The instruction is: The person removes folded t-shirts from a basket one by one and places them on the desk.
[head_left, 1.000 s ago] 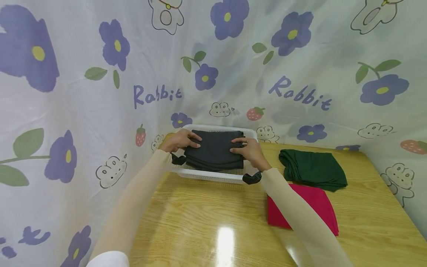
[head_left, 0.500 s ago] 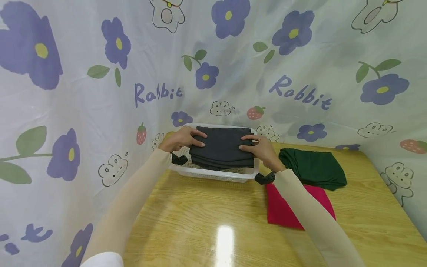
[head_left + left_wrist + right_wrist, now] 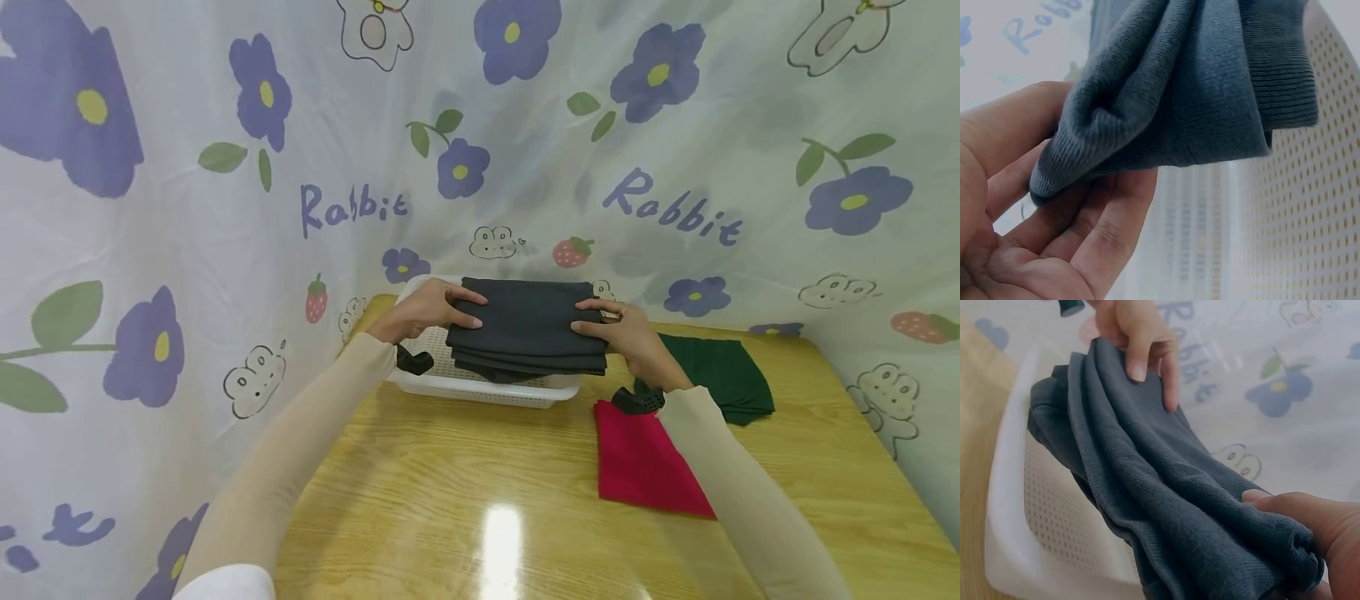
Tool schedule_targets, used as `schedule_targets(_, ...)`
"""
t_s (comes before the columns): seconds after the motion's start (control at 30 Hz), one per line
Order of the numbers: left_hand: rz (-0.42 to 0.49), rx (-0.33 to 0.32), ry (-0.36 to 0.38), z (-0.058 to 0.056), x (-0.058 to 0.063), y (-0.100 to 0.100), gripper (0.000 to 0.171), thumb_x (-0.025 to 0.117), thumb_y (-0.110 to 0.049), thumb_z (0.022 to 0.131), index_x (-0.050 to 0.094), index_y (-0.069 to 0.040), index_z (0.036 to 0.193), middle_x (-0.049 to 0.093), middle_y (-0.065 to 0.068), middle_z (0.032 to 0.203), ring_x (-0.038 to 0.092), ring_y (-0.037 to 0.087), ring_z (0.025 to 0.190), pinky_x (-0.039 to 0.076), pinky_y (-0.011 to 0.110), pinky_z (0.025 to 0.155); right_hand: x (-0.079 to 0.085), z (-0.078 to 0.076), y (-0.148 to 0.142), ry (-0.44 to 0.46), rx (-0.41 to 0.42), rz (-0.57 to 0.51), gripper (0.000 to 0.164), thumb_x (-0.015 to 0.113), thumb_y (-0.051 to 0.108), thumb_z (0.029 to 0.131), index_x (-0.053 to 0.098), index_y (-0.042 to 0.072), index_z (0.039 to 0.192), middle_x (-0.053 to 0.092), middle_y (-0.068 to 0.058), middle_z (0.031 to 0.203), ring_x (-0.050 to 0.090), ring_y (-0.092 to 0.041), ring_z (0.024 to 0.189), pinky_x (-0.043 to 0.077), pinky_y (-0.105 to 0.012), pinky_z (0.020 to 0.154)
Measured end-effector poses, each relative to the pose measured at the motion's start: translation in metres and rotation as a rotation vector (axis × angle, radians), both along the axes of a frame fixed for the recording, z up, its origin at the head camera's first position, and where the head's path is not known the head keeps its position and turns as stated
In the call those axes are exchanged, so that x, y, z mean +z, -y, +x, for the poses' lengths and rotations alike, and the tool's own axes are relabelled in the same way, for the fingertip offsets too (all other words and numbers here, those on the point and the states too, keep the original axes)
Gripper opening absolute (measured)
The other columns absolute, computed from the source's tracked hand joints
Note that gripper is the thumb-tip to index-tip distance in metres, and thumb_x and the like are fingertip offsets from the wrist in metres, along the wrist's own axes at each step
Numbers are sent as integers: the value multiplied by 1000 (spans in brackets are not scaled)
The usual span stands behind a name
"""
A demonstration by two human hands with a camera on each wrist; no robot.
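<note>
A folded dark grey garment (image 3: pixel 525 321) with ribbed edges hangs above the white basket (image 3: pixel 487 393), held between both hands. My left hand (image 3: pixel 427 307) grips its left end, thumb and fingers on either side of the cloth. In the left wrist view the fingers (image 3: pixel 1107 231) curl beneath the fold. On the opposite end, my right hand (image 3: pixel 628 332) pinches the cloth, its thumb (image 3: pixel 1291 509) over the top layers in the right wrist view. Several folded layers droop slightly between the hands. Part of the basket's right side is hidden behind the garment.
A folded green cloth (image 3: pixel 720 375) lies on the wooden table (image 3: pixel 420 483) at the right, partly behind my right forearm. Nearer, a folded red cloth (image 3: pixel 645 467) is partly covered by that sleeve. A patterned curtain (image 3: pixel 525 167) encloses the back and left.
Both hands have lifted the dark grey garment out of the basket and carried it to the right. The basket, green cloth and red cloth stay in place.
</note>
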State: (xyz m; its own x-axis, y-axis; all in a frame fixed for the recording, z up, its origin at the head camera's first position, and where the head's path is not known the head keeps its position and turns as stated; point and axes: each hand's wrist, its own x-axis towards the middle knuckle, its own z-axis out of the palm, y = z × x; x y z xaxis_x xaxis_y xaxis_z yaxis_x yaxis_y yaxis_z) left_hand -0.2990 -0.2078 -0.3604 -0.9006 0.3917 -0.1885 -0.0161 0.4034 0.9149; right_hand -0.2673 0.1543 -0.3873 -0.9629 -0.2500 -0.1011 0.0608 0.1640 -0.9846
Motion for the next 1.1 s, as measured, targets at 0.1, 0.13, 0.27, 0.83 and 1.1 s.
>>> schedule_targets(0.1,11,-23,1,2,1,-10,46,88,-17,85,74,-22,128,56,4,147,71,26,106,58,39,85,0,6,-13,-11,3,4,52,79,24,94,62,12,141,45,-11,152,69,-22,99,60,-32,77)
schedule_targets(0.13,15,-30,1,3,1,-13,46,87,-16,85,74,-22,128,56,4,146,71,26,106,58,39,84,0,8,-17,-17,3,14,52,79,25,94,62,11,142,44,-10,153,68,-22,101,59,-32,77)
schedule_targets(0.27,38,-54,-2,5,0,-28,46,87,-15,85,74,-20,129,56,3,146,71,26,106,59,37,84,2,16,-33,-27,-10,54,57,80,30,93,61,13,143,40,-9,158,61,-24,113,59,-37,84)
schedule_targets(0.83,112,-125,-39,14,-4,-92,43,86,-10,86,75,-18,127,65,5,132,72,27,101,59,42,85,11,48,-94,-59,-62,202,65,80,40,91,58,12,146,19,-5,170,28,-37,149,41,-62,106)
schedule_targets(1.1,118,-158,-41,22,-2,-120,43,87,-12,85,75,-18,126,67,5,129,71,22,103,60,38,83,9,60,-123,-90,-96,292,61,77,43,93,58,18,146,32,-13,161,52,-24,115,53,-37,83)
